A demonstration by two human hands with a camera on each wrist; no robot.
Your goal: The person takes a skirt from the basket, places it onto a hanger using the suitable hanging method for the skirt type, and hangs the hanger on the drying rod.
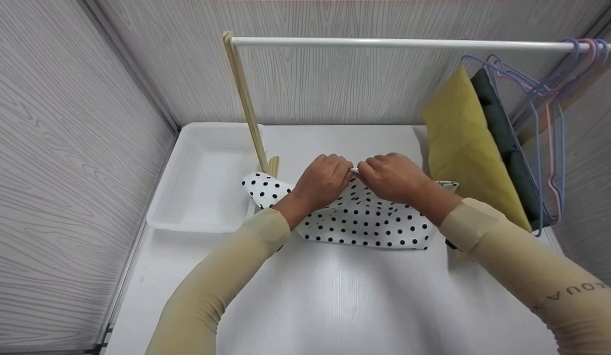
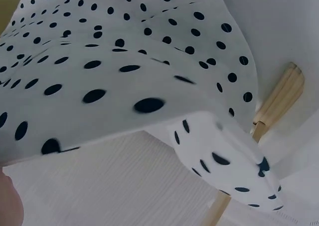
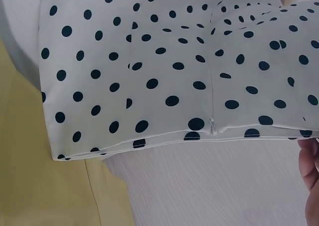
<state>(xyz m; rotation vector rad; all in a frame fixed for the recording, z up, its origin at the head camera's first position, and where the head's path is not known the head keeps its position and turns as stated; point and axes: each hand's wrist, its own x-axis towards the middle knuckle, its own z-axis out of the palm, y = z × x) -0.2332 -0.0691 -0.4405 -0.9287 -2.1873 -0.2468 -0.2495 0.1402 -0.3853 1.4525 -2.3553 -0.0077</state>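
A white cloth with black dots lies partly spread on the white table, its upper edge raised in both hands. My left hand pinches that edge near the middle, and my right hand grips it just alongside, with a short bit of edge showing between them. In the left wrist view the dotted fabric arches up, and one end droops beside a wooden foot. Seen from the right wrist, the edge runs nearly straight to the fingers, with a small seam detail along it.
A white plastic tray stands on the left. Behind the cloth rises a rack with a wooden post and white rail. At right hang a yellow cloth, a dark green cloth and several hangers.
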